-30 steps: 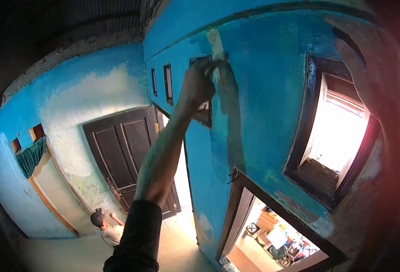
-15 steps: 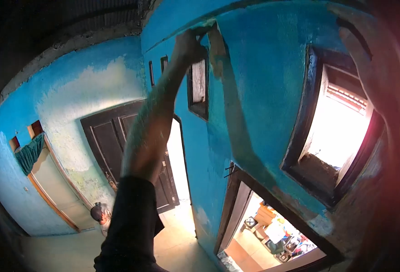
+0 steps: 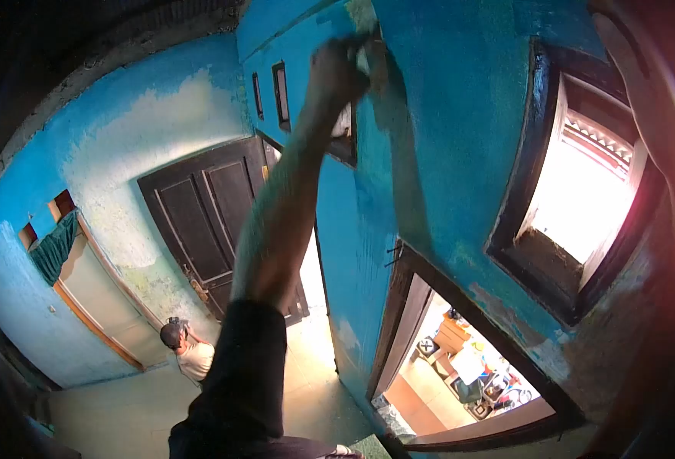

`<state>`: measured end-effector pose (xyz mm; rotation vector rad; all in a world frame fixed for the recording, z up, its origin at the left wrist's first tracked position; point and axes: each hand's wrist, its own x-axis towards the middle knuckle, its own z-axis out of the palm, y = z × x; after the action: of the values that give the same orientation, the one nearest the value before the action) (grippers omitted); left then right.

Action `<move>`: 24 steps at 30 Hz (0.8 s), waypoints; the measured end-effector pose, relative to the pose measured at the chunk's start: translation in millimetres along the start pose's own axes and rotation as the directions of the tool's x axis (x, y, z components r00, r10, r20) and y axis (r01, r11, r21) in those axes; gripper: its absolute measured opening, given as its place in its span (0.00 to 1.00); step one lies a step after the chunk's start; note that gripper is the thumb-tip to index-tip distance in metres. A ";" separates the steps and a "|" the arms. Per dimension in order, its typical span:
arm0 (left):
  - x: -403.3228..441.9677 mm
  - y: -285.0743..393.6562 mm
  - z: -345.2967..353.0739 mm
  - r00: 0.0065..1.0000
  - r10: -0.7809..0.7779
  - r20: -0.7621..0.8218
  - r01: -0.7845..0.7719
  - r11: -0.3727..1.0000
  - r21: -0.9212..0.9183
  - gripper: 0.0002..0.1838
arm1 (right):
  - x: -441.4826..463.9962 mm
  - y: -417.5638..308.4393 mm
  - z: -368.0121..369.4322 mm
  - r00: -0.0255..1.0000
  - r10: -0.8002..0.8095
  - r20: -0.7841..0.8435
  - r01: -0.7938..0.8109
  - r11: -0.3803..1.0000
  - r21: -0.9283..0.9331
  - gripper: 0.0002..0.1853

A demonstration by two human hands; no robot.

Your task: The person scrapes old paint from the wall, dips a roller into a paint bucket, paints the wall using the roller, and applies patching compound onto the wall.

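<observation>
My left hand (image 3: 339,70) is raised against the blue wall (image 3: 460,130), its fingers closed and pressed together. Whatever they hold is hidden and too dark to make out. Just above the fingertips a pale patch (image 3: 362,14) shows on the wall. The hand's and forearm's shadow falls on the wall to their right. A narrow dark-framed opening (image 3: 344,141) lies partly behind my wrist. My right hand is not in view.
A dark-framed window (image 3: 525,229) is at the right. Below it a dark doorway frame (image 3: 460,306) opens onto a cluttered room. A dark door (image 3: 207,222) stands at the left. On the floor below is another person (image 3: 193,356), hands near an object at head height.
My left hand rose along the wall over the pale patch, then came back down, leaving the patch visible above the fingers. The view has shifted, and the other person shows more fully.
</observation>
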<state>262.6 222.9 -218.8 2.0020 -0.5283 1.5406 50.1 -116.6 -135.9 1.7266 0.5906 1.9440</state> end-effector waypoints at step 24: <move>52.7 17.1 -17.2 0.996 0.048 0.072 -0.058 0.988 0.142 0.30 | -4.5 -11.2 -7.3 0.998 0.059 -0.011 -0.059 0.997 0.042 0.24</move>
<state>253.3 222.0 -161.5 2.1732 -0.5140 1.5868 43.9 -110.4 -147.1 1.7769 0.5946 1.9976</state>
